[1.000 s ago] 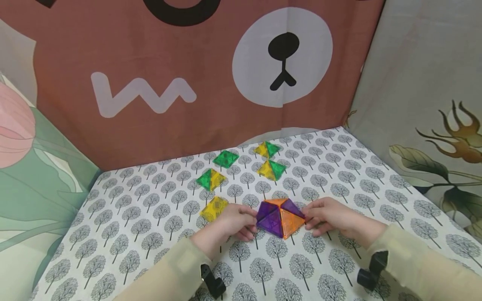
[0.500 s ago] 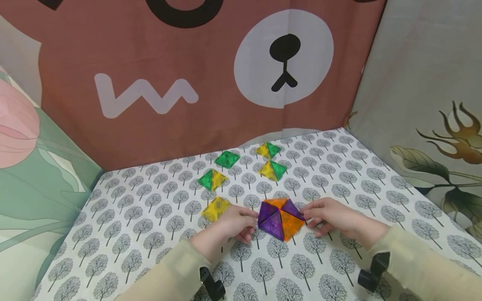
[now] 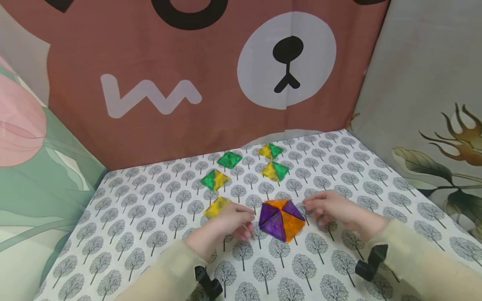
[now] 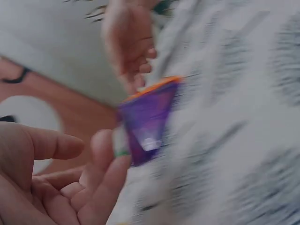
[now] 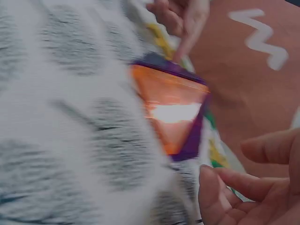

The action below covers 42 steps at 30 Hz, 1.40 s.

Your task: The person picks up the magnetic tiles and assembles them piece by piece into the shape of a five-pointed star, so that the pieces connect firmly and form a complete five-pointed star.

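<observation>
A low pyramid of see-through magnetic tiles [image 3: 281, 219], with triangular faces in purple and orange, stands on the tree-print cloth between the hands. To its left is the left hand [image 3: 232, 219], fingers loosely bent, a small gap from the purple side in the head view. On the other side the right hand [image 3: 331, 208] hovers near the upper right edge, also apart from it and with nothing in its fingers. The right wrist view has a glossy orange face [image 5: 168, 126] towards that hand. A purple face [image 4: 147, 119] is turned to the left hand in the left wrist view.
Just beyond the left hand lies a yellow tile piece [image 3: 216, 206], partly covered by it. Farther back are a green-and-yellow piece [image 3: 214, 179], a green one [image 3: 229, 159], and two yellow-and-green ones [image 3: 275, 171]. A brown bear-print cloth [image 3: 169, 138] hangs behind.
Both hands were at the pyramid's sides a second ago. They have drawn slightly away from it, the right one up and to the right. The pyramid stays standing on the cloth.
</observation>
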Each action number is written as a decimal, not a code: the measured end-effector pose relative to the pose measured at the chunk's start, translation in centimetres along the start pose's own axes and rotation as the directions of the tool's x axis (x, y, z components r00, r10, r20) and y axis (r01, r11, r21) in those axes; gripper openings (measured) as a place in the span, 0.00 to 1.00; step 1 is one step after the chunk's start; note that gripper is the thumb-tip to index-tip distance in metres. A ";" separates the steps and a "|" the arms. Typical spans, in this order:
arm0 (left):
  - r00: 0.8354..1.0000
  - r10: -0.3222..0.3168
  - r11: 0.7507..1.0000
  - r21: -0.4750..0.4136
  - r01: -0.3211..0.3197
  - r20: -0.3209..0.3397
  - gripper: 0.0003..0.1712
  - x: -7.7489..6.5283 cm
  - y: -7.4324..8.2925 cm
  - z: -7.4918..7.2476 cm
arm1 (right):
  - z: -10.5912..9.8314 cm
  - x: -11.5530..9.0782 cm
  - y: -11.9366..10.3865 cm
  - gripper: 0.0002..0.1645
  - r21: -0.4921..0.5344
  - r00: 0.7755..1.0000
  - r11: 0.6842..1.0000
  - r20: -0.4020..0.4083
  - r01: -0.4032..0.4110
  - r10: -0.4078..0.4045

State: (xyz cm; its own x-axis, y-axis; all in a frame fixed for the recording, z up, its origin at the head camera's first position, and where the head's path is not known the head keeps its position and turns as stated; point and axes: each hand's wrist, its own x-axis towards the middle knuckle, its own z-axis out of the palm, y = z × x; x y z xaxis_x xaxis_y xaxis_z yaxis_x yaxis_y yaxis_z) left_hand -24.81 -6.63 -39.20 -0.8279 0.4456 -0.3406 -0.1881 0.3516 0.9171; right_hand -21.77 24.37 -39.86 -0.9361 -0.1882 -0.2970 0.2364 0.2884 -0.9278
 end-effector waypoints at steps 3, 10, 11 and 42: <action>0.998 0.039 0.999 -0.024 -0.041 -0.056 0.20 -0.8 1.4 -2.8 | -1.3 0.8 -1.5 0.29 0.047 0.999 0.998 0.007 0.038 -0.039; 0.979 0.087 0.995 -0.037 -0.096 -0.184 0.23 -3.2 1.8 -9.4 | 0.1 2.0 -5.1 0.29 0.066 0.978 0.984 0.118 0.166 -0.173; 0.980 0.084 0.995 -0.035 -0.091 -0.182 0.24 -3.4 1.4 -10.0 | 0.7 2.2 -5.4 0.28 0.080 0.975 0.982 0.129 0.170 -0.180; 0.966 -0.019 0.975 -0.217 -0.038 -0.256 0.24 -3.5 -4.4 -10.5 | 11.2 9.0 -5.8 0.31 0.220 0.947 0.975 0.316 -0.012 -0.060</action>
State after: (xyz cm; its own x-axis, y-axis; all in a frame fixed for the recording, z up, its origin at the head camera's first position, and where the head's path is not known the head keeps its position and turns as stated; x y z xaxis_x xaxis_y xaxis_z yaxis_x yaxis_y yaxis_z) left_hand -26.66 -18.36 -39.83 -0.9318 0.2131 -0.2940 -0.2668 0.1476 0.9524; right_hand -28.69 10.54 -39.73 -0.8182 -0.4924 -0.2968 0.2987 0.0770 -0.9512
